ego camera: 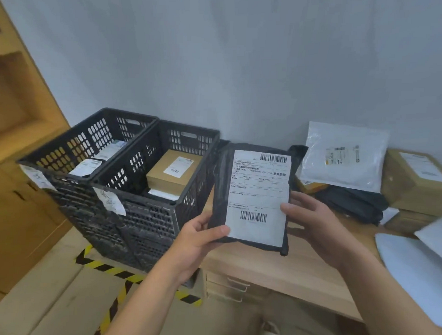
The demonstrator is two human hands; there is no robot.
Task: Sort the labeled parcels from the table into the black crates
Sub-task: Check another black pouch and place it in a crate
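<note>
— Holding what above the wooden tabletop (274, 264)?
— One flat black plastic parcel (254, 198), label up. Left hand (200, 239) and right hand (313, 220) pinch its lower edges between thumb and fingers (299, 195). Black slotted plastic crates (148, 215) stand left; white mailer (345, 156) and cardboard boxes (415, 181) lie behind.

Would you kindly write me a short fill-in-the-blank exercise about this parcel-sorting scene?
1. The left hand and the right hand hold a black parcel whose white label shows ____ barcodes.
2. A brown box lies inside the ____ black crate.
3. The hazard tape on the floor is black and ____.
Missing words: two; right; yellow.
</note>
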